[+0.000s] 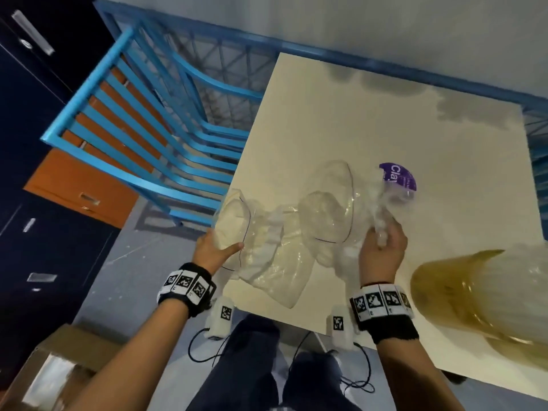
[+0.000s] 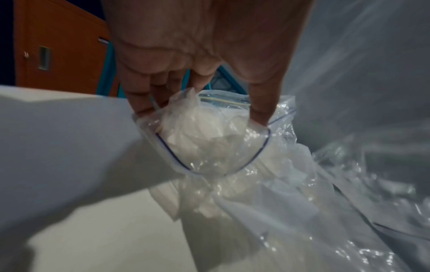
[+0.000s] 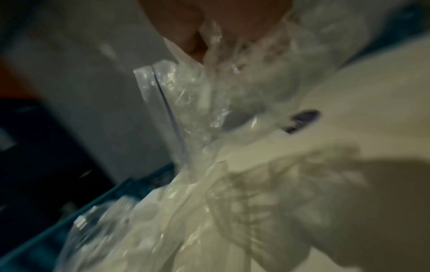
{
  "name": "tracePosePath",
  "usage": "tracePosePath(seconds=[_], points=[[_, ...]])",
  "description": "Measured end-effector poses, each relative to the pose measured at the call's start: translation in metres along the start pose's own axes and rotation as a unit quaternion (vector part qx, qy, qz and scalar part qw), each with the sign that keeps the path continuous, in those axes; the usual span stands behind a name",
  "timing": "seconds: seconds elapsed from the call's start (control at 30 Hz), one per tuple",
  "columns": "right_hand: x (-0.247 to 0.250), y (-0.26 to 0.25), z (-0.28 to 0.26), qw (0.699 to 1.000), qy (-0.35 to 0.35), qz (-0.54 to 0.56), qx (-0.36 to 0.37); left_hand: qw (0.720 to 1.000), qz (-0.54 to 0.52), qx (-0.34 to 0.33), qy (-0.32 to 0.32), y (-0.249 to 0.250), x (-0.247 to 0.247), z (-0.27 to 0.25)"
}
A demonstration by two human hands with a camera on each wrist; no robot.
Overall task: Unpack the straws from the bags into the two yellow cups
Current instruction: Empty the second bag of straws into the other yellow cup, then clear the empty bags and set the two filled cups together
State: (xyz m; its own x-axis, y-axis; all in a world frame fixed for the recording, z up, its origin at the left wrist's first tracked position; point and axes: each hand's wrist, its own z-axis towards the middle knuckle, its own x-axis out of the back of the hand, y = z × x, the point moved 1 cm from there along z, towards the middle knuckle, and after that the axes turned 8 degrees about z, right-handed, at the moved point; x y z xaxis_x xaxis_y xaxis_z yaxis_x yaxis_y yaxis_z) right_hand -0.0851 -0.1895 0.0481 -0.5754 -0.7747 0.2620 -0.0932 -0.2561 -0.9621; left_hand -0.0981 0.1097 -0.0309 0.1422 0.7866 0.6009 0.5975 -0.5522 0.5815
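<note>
Crumpled clear zip bags (image 1: 284, 232) lie bunched on the cream table (image 1: 385, 114). My left hand (image 1: 225, 241) grips the mouth of the left bag (image 2: 209, 147) at the table's left edge, fingers (image 2: 139, 103) on one lip and thumb on the other. My right hand (image 1: 382, 235) pinches a twisted wad of clear plastic (image 3: 186, 110), which is blurred in the right wrist view. White crinkled material shows inside the bags; single straws cannot be made out. One translucent yellow cup (image 1: 462, 298) is blurred at the right, with a whitish mass at its far side.
A purple round label (image 1: 398, 180) shows through the plastic beyond my right hand. A blue slatted chair (image 1: 142, 137) stands left of the table. Dark cabinets with an orange drawer (image 1: 80, 191) and a cardboard box (image 1: 59, 366) are at the left.
</note>
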Motion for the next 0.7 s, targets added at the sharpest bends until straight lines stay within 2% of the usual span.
tracePosePath(seconds=[0.03, 0.07, 0.13, 0.2, 0.23, 0.27, 0.3, 0.37, 0.4, 0.47, 0.5, 0.57, 0.6, 0.63, 0.67, 0.7], points=[[-0.008, -0.01, -0.009, 0.992, -0.055, -0.052, 0.106, 1.0, 0.015, -0.003, 0.003, -0.003, -0.003, 0.002], [-0.019, -0.015, -0.019, 0.97, -0.127, -0.107, 0.178, 1.0, 0.018, -0.004, 0.011, -0.005, -0.005, 0.005], [-0.043, -0.01, -0.041, 0.897, -0.294, -0.23, 0.238, 1.0, 0.003, 0.01, 0.025, -0.01, -0.008, 0.011], [-0.062, 0.017, -0.066, 0.784, -0.464, -0.352, 0.213, 0.996, -0.054, 0.048, 0.044, -0.009, -0.008, 0.015], [-0.068, 0.033, -0.075, 0.736, -0.523, -0.392, 0.179, 0.992, -0.099, 0.064, 0.053, -0.004, -0.007, 0.013], [-0.071, 0.045, -0.081, 0.704, -0.56, -0.412, 0.144, 0.985, -0.146, 0.073, 0.056, 0.003, -0.007, 0.01], [-0.074, 0.053, -0.084, 0.689, -0.581, -0.414, 0.124, 0.977, -0.193, 0.068, 0.053, 0.013, -0.009, 0.006], [-0.077, 0.059, -0.083, 0.703, -0.592, -0.382, 0.103, 0.966, -0.258, 0.015, 0.019, 0.041, -0.014, -0.006], [-0.076, 0.06, -0.081, 0.707, -0.596, -0.366, 0.098, 0.97, -0.24, -0.031, -0.008, 0.055, -0.02, -0.014], [-0.074, 0.061, -0.078, 0.729, -0.593, -0.332, 0.088, 0.981, -0.117, -0.133, -0.073, 0.071, -0.039, -0.021], [-0.07, 0.063, -0.077, 0.763, -0.571, -0.295, 0.068, 0.976, -0.033, -0.186, -0.11, 0.074, -0.048, -0.021], [-0.059, 0.062, -0.072, 0.873, -0.455, -0.174, -0.01, 0.95, 0.109, -0.239, -0.167, 0.069, -0.062, -0.016], [-0.051, 0.063, -0.069, 0.915, -0.377, -0.138, -0.037, 0.938, 0.153, -0.244, -0.193, 0.065, -0.066, -0.015], [-0.045, 0.063, -0.066, 0.941, -0.309, -0.138, -0.023, 0.928, 0.176, -0.249, -0.214, 0.061, -0.07, -0.014], [-0.042, 0.061, -0.061, 0.945, -0.267, -0.188, 0.026, 0.92, 0.201, -0.248, -0.227, 0.06, -0.072, -0.014], [-0.041, 0.059, -0.056, 0.93, -0.258, -0.251, 0.081, 0.914, 0.221, -0.249, -0.231, 0.059, -0.075, -0.016]])
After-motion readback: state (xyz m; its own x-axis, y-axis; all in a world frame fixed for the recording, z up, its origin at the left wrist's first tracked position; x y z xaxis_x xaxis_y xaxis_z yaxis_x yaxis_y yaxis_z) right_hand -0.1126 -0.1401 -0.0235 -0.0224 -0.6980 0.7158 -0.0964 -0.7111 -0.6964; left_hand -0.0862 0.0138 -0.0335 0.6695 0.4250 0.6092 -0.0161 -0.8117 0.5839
